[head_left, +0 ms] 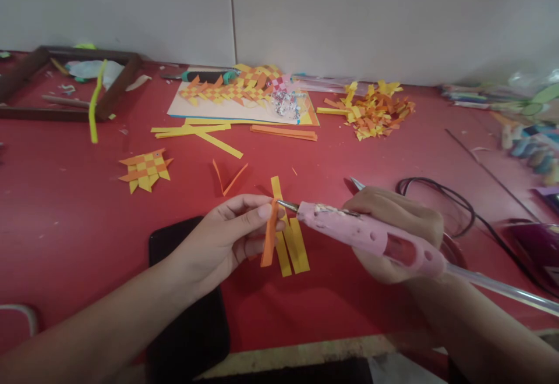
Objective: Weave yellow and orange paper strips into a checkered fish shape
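Between the thumb and fingers of my left hand (238, 227) is a folded orange paper strip (269, 238). My right hand (388, 227) is wrapped round a pink glue gun (345, 227) with a clear glue stick (502, 288) running out of its back end. The gun's metal tip touches or nearly touches the top of the orange strip. A pointed metal tip (357, 183) shows beyond my right knuckles; what it belongs to is hidden. Yellow paper strips (299, 247) lie just behind and below the orange strip. A bent orange strip (224, 189) rests beyond my left hand.
A woven paper fish (146, 170) lies at left, near a brown frame (124, 84). Farther back are yellow strips (192, 130), orange strips (283, 133), woven pieces on card (227, 94) and a scrap pile (378, 113). A black phone (187, 326) sits under my left forearm; a cable (463, 198) curves at right.
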{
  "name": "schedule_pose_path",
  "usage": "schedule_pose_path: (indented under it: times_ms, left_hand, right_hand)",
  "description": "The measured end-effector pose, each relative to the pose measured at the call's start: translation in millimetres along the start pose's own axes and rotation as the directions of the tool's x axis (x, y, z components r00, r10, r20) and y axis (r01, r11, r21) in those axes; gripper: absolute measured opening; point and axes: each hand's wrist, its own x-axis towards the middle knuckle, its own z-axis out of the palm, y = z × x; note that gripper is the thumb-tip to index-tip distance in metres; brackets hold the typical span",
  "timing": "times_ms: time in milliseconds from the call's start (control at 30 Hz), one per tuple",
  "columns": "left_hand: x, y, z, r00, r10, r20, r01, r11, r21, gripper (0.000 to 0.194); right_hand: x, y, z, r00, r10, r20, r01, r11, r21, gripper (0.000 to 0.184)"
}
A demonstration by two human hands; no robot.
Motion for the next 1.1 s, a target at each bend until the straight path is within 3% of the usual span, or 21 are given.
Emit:
schedule_pose_path:
  times_ms: [200, 333, 400, 500, 633, 700, 767, 833, 933, 1033, 1100]
  left_hand:
    - [-1, 0, -1.5, 1.000, 0.002, -0.002, -0.002, 1.000, 0.000, 0.027]
    - [-2, 1, -2.2, 1.000, 0.000, 0.012, 0.001, 1.000, -0.020, 0.025]
    - [-1, 1, -1.9, 1.000, 0.002, 0.016, -0.002, 1.000, -0.026, 0.024]
    - [0, 1, -1.1, 1.000, 0.012, 0.018, -0.011, 0.999, -0.043, 0.021]
    - [1, 1, 0.2, 1.000, 0.020, -0.006, -0.020, 0.999, -0.046, 0.005]
    - [1, 2, 1.2, 1.000, 0.018, -0.026, -0.020, 0.999, -0.043, 0.010]
    - [1, 3, 2.7, 0.998, 0.013, -0.055, -0.015, 0.999, -0.035, 0.015]
    - [1, 4, 4.2, 0.996, 0.012, -0.087, -0.015, 0.999, -0.030, 0.017]
    - [0, 5, 5.5, 0.993, 0.028, -0.114, -0.033, 0.999, -0.041, 0.020]
    - [-1, 6, 5.4, 0.993, 0.050, -0.110, -0.055, 0.997, -0.047, 0.022]
    - [-1, 7, 5.1, 0.994, 0.061, -0.094, -0.066, 0.997, -0.051, 0.022]
  right_hand:
    - [-1, 0, -2, 1.000, 0.005, -0.007, -0.006, 0.999, -0.051, 0.018]
    - [-1, 8, -11, 0.997, 0.066, 0.026, -0.058, 0.973, -0.225, 0.020]
    - [-1, 20, -19, 0.987, 0.112, 0.118, -0.067, 0.941, -0.331, 0.025]
    - [-5, 48, -33, 0.931, 0.215, 0.295, -0.063, 0.891, -0.450, 0.039]
    - [-15, 89, -44, 0.895, 0.298, 0.331, -0.076, 0.835, -0.546, 0.046]
    - [-14, 98, -45, 0.887, 0.321, 0.333, -0.075, 0.810, -0.581, 0.045]
    - [-8, 91, -42, 0.889, 0.334, 0.312, -0.084, 0.790, -0.608, 0.045]
    - [5, 68, -33, 0.904, 0.333, 0.269, -0.118, 0.798, -0.591, 0.044]
    - [24, 19, -9, 0.917, 0.269, 0.294, -0.157, 0.922, -0.353, 0.022]
    - [34, -20, 20, 0.851, 0.255, 0.459, -0.188, 0.964, -0.188, 0.015]
    - [34, -31, 34, 0.812, 0.307, 0.496, -0.243, 0.951, -0.190, 0.016]
